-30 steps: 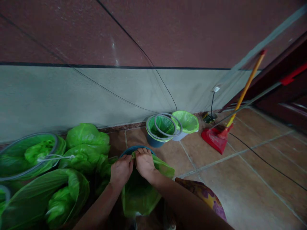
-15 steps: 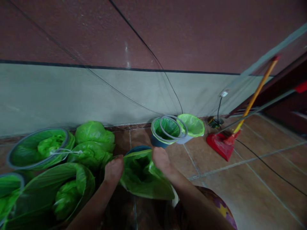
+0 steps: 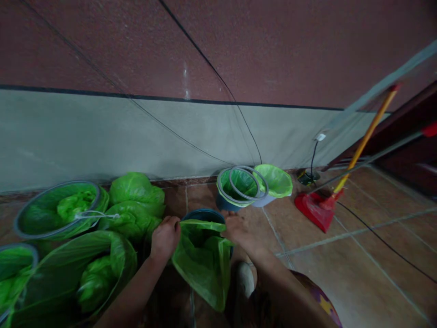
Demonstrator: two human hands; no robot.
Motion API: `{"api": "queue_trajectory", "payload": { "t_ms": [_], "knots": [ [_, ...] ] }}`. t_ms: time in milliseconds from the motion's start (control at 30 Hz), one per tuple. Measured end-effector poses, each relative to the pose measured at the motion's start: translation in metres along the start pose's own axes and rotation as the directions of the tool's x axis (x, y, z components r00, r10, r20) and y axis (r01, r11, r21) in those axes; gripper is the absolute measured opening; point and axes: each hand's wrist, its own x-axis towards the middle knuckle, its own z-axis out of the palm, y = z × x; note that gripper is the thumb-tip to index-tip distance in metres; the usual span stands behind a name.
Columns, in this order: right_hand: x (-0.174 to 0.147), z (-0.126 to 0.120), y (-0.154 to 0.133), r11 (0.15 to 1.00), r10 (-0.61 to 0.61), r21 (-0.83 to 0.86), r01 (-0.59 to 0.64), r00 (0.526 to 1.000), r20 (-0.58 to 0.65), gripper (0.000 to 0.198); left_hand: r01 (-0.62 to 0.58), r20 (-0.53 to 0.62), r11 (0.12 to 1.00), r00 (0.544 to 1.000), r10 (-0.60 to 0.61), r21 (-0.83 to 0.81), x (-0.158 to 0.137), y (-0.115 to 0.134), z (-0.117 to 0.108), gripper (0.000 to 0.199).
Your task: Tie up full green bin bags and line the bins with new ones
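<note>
A thin green plastic bag (image 3: 205, 266) hangs with its mouth up, partly over a dark blue bin (image 3: 200, 212). My left hand (image 3: 165, 238) is closed, pinching the left side of the bag's rim. My right hand (image 3: 235, 228) is closed at the right side of the rim, its fingertips partly hidden. The bag's front side droops down below the bin in a loose point. Much of the bin lies hidden behind the bag.
Left stand several green-lined bins, one with a grey ring (image 3: 20, 214), and green bundles (image 3: 133, 189). Near the wall are a blue lined bin (image 3: 225, 200) topped with grey rings and a pale lined bin (image 3: 283, 184). A red dustpan (image 3: 316, 212) and cable (image 3: 385, 241) lie right.
The bag's mouth has come down and closer to me, showing more of the blue bin's rim. Its front side now droops lower, and my right hand has dropped slightly.
</note>
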Motion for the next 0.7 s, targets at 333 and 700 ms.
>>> {"api": "queue_trajectory", "payload": {
  "t_ms": [333,700],
  "knots": [
    [0.000,0.005,-0.042,0.970,-0.222,-0.104,0.220,0.975,-0.008,0.031,-0.157,-0.035,0.987,0.987,0.158,0.027,-0.009,0.020,0.004,0.027],
    [-0.001,-0.001,-0.029,0.988,-0.155,0.007,0.155,0.987,-0.045,0.032,0.043,-0.034,0.991,0.998,-0.048,-0.124,-0.001,0.008,0.022,0.041]
  ]
}}
